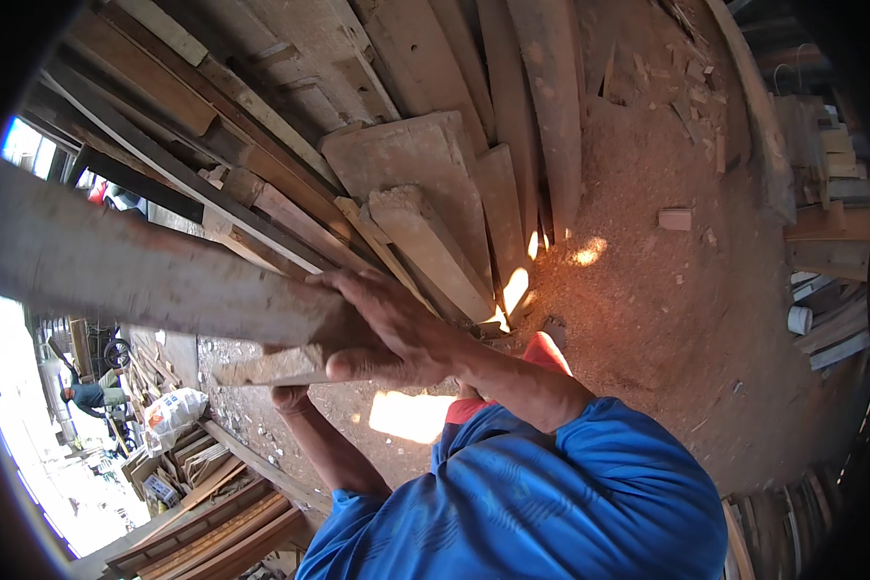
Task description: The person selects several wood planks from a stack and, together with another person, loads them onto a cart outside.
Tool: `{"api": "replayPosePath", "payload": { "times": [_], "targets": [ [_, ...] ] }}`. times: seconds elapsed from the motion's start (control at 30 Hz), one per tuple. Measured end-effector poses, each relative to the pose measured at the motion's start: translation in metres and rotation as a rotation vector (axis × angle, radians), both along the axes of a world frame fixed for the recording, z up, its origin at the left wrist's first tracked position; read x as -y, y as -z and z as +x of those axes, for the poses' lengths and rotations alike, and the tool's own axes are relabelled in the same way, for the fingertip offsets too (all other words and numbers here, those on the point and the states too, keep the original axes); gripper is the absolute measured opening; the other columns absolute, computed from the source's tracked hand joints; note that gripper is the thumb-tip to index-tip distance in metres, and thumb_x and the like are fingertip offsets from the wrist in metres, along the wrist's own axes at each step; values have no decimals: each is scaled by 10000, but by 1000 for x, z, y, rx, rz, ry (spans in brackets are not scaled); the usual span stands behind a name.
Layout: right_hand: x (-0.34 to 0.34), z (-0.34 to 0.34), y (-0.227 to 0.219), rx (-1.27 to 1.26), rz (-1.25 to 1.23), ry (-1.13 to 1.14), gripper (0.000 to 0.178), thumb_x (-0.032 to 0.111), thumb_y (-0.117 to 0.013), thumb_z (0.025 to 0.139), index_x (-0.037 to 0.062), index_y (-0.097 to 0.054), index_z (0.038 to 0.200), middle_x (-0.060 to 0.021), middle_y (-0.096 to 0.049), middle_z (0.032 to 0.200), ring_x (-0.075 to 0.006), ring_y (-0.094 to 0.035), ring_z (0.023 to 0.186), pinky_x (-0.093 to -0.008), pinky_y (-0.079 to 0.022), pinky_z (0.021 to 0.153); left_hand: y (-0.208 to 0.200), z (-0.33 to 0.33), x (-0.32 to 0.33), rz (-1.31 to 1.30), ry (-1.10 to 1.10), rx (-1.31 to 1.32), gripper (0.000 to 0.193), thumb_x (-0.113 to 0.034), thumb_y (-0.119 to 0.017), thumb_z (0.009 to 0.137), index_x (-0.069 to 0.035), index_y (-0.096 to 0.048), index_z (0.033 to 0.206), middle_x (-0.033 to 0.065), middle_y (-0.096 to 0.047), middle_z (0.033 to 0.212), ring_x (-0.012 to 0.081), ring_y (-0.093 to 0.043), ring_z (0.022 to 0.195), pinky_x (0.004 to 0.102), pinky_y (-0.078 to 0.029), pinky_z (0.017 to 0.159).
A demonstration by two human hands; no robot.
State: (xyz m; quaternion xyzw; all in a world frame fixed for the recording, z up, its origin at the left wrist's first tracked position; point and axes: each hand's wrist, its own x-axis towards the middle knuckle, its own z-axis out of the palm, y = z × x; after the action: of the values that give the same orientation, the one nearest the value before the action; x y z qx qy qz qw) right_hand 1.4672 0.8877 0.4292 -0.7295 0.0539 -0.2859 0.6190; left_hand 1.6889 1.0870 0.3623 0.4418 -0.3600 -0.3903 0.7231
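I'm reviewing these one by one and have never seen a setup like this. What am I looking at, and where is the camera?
There is no machine here, just a person's bare hands. The single picture comes from a wide fisheye camera on their head, looking down, so straight edges bend near the rim. The blue shirt is the wearer's own. The right hand holds the near end of a long board, its thumb at a shorter wood piece below. The left hand is mostly hidden beneath that piece, so its grip cannot be judged. A small wood block and scraps lie on the dusty floor.
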Motion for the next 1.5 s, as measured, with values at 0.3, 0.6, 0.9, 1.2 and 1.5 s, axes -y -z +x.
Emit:
{"api": "replayPosePath", "payload": {
  "times": [0.3, 0.6, 0.9, 1.2, 1.5],
  "targets": [
    [-23, 14, 8, 112, 72, -292, 954, 733, -535, 848, -62, -425, 1365, -287, -531, 1309, -387, -519, 1253, -474, -408, 1065, 34, 35, 39, -425, 434, -44, 536, -382, -523, 934, -65, -408, 1351, 189, -497, 1164, 329, -499, 1062, 492, -427, 876],
    [128, 115, 182, -1012, -789, 446, 711, 342, -716, 829, 34, -441, 1408, -178, -432, 1397, -403, -405, 1254, -584, -335, 1030, 32, 45, -3, -424, 508, -8, 412, -384, -478, 1012, -92, -517, 1299, 170, -604, 1037, 284, -576, 953, 429, -474, 800],
    [96, 65, 216, -692, -689, 434, 686, 328, -783, 764, 46, -441, 1287, -239, -514, 1312, -455, -415, 1287, -541, -349, 1063, 30, 40, -32, -450, 440, 12, 387, -353, -452, 1027, -89, -513, 1303, 170, -603, 1044, 292, -581, 967, 430, -484, 804],
    [4, -93, 166, -604, 20, 396, 797, 277, -845, 682, 11, -417, 1299, -204, -565, 1227, -323, -560, 1198, -434, -452, 1017, 33, 46, -56, -471, 448, 1, 402, -348, -446, 1029, -62, -502, 1306, 190, -596, 1059, 313, -583, 994, 453, -496, 811],
    [-67, -163, 201, -281, 461, 533, 595, 95, -843, 741, 16, -496, 1218, -71, -614, 1146, -164, -593, 1093, -330, -490, 964, 44, 60, -60, -505, 466, -22, 438, -371, -483, 1012, -100, -479, 1356, 186, -599, 1082, 320, -577, 999, 443, -482, 835]
  ]
}}
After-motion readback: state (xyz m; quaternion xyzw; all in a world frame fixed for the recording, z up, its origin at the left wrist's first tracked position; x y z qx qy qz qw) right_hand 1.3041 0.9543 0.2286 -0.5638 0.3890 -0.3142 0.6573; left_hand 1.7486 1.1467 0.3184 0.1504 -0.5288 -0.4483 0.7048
